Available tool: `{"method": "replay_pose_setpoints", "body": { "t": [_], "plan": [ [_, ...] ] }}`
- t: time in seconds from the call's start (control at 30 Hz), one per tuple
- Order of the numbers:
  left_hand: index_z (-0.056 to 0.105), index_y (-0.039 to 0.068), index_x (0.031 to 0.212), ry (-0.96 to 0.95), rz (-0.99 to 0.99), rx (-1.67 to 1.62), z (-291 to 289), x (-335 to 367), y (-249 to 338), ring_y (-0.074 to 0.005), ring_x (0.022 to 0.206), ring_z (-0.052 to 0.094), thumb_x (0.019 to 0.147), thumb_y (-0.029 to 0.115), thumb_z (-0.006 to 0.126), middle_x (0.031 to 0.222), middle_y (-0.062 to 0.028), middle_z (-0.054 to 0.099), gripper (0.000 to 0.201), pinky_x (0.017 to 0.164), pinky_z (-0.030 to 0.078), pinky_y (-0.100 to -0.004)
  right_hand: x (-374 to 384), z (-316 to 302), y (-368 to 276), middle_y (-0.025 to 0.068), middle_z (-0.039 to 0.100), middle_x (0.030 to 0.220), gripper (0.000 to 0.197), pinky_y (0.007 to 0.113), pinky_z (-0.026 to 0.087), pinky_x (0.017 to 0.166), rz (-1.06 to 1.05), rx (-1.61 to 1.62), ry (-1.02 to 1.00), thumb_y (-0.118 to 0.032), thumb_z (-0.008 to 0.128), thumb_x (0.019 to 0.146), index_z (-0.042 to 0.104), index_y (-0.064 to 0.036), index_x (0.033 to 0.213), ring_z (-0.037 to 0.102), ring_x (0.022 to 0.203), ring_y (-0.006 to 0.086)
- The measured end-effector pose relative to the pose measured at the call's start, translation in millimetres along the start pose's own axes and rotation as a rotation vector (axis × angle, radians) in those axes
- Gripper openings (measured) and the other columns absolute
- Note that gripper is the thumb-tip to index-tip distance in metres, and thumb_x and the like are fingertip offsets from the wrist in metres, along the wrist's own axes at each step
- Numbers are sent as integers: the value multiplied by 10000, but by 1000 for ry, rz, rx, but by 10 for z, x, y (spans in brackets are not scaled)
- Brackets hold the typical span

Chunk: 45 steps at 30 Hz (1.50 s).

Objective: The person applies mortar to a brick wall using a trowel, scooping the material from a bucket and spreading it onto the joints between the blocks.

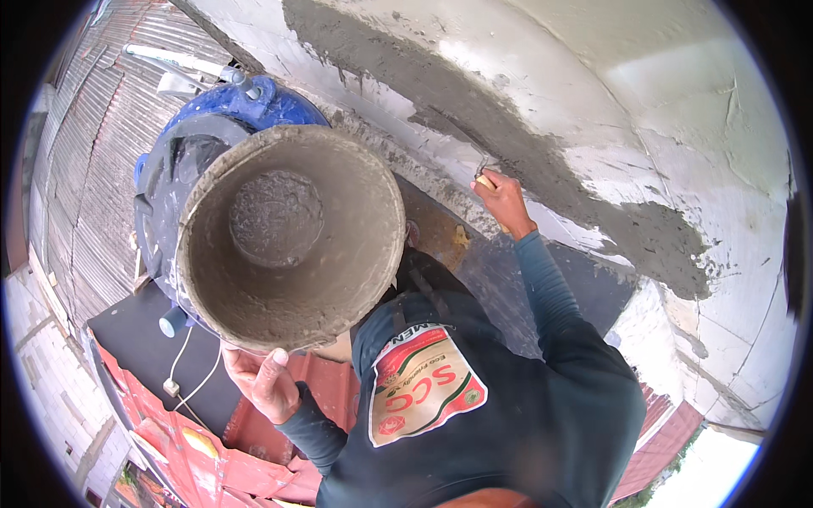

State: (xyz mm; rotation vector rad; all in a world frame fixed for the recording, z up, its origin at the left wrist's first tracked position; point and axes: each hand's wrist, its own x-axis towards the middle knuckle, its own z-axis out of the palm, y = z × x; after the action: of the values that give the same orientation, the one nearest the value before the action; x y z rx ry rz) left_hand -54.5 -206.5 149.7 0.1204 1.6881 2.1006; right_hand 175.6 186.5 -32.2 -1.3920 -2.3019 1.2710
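Nearest the camera, your mortar-caked bucket (356, 258) gapes upward on your left, with wet mortar (275, 218) at its bottom. Your left hand (269, 385) is at its near rim, thumb showing; other fingers are partly hidden, so how firmly it holds cannot be told. Ahead and right of the bucket, your right hand (506, 203) wraps the tan handle of a trowel (484, 181). The blade, seen nearly edge-on, points ahead and leftward, roughly along the grey band (652, 241) on the pale wall (677, 102); contact is unclear. Your right hand is nearer that wall; the bucket stands between it and your left. Beyond the bucket sits a blue drum (271, 106); a white cable (201, 388) runs beside your left hand, and corrugated roofing (93, 161) lies farther left.
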Motion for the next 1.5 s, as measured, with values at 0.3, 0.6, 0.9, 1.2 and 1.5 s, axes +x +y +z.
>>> {"method": "replay_pose_setpoints", "body": {
  "t": [0.3,0.6,0.9,1.2,1.5],
  "plan": [
    [489,-5,1317,45,-4,10,-12,-86,-19,-248,1159,591,680,-42,741,1239,-111,619,686,1060,450,-400,677,1530,692,312,661,949,289,492,509,756,47,-212,103,-189,680,839,653,42,1012,643,902,488],
    [534,35,1119,-29,-36,-2,231,-84,-134,-229,1042,646,740,-104,677,1121,-108,660,429,926,536,-379,370,411,137,107,694,772,472,304,490,514,168,247,-8,-229,782,851,664,77,1190,623,583,143],
    [571,10,1082,-169,-48,61,773,48,-359,-166,955,646,753,-175,687,1079,-81,645,394,823,581,-321,-712,-749,-799,163,717,895,448,338,508,575,-317,123,-53,-194,748,897,637,94,1222,663,662,201],
    [570,23,1025,-340,44,141,971,219,-570,-137,900,651,776,-102,683,1025,-63,671,301,771,590,-283,-720,180,-1183,251,646,810,255,475,572,691,-843,-381,-206,-121,614,868,587,93,1005,687,776,415],
    [563,7,1006,-389,76,127,1168,205,-513,-144,942,629,761,-184,669,1013,-36,592,328,770,604,-305,-692,11,-1230,223,637,778,145,503,548,680,-881,-409,-62,-107,623,833,618,30,785,666,788,403]
  ]
}}
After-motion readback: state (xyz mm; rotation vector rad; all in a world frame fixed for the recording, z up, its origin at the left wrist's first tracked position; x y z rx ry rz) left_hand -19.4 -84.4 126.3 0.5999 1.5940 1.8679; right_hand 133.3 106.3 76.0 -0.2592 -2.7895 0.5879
